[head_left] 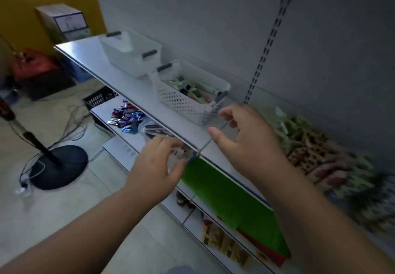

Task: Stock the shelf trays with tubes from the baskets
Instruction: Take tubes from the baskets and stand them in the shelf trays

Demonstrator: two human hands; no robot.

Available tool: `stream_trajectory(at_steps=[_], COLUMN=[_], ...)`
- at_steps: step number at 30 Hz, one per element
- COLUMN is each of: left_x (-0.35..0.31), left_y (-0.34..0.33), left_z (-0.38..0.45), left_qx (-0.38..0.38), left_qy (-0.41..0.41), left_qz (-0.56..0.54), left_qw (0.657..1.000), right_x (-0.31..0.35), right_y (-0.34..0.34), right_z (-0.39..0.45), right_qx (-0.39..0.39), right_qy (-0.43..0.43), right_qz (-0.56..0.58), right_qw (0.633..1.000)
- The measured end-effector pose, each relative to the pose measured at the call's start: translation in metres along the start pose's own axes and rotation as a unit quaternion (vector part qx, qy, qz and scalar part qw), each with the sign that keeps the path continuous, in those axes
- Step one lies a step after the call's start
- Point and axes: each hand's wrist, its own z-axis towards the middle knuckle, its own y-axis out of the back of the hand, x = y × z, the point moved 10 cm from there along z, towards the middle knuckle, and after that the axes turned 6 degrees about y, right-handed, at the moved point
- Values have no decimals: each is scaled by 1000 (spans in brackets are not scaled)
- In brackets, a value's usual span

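Observation:
A white perforated basket (186, 104) full of green and mixed tubes (192, 90) stands on the grey shelf (136, 89). To its right, a thin wire divider (208, 142) crosses the shelf from front to back. My right hand (245, 143) hovers over the divider, with its curled fingers and thumb pinching the wire. My left hand (158, 166) is at the shelf's front edge, where fingers and thumb close on the divider's front end; blur hides the exact grip. Right of the divider lies a blurred pile of tubes (316, 151).
An empty white basket (128, 53) sits further left on the same shelf. The lower shelves hold purple and blue wrapped items (126, 117), a green pack (230, 196) and snack packets (224, 243). A fan stand (57, 166), cables and a black crate (100, 98) are on the floor.

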Motion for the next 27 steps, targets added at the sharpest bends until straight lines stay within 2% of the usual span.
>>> stream_trajectory(at_steps=[7,10,13,15,20,26,27], left_x=[33,43,50,55,81,75,73], left_y=[10,5,9,17,17,4,2], left_z=[81,118,148,170,237,302,309], left_qx=[29,24,40,40,62,144,160], left_qy=[-18,-2,-17,-50,-80,-210,-226], left_qz=[-23,-34,-41,-41,-69,-82,-72], left_qw=[999,999,998,997,992,964,958], right_x=[-11,-27,-44,-58,-90,-111,-107], right_y=[-34,-46,-69,-94,-164,-176,-170], right_z=[69,113,162,189,223,224,222], right_qx=[10,9,43,96,264,334,315], right_qy=[-53,-38,-46,-66,-126,-269,-283], right_qz=[-14,-29,-50,-73,-178,-192,-190], right_qw=[998,999,997,991,940,882,885])
